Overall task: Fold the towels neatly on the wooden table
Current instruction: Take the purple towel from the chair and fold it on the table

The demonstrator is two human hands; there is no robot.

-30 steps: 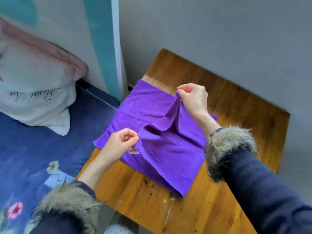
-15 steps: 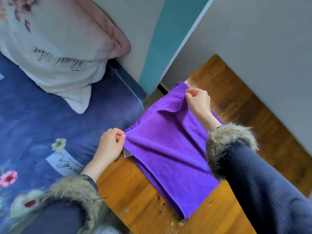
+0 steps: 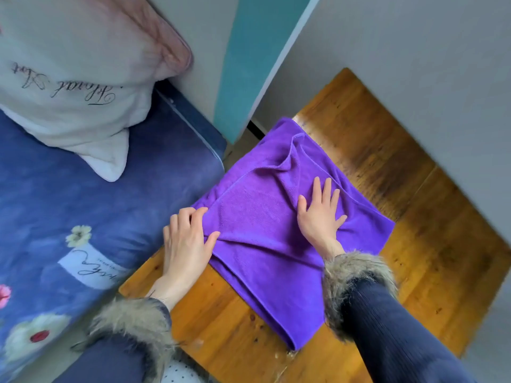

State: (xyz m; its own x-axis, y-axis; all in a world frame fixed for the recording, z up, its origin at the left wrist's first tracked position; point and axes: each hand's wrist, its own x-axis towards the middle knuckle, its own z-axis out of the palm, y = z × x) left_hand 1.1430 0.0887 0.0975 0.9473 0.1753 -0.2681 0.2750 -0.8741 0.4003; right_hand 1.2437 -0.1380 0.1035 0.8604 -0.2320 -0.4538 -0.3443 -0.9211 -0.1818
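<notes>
The right hand [image 3: 319, 217] is lying flat on the purple towel [image 3: 257, 217], fingers straight and spread, palm pressing the cloth down. The left hand [image 3: 186, 244] is resting at the towel's left edge, fingers loosely extended with the thumb touching the fold; whether it is pinching the cloth is unclear. The towel is lying folded on the wooden surface [image 3: 414, 172], its left corner reaching the surface's edge beside the bed [image 3: 83, 194]. A ridge of bunched cloth is running up toward the far corner. Bare wood is showing to the right and near side of the towel. A pillow [image 3: 77, 73] is sitting on the bed against the wall [image 3: 401, 45].
</notes>
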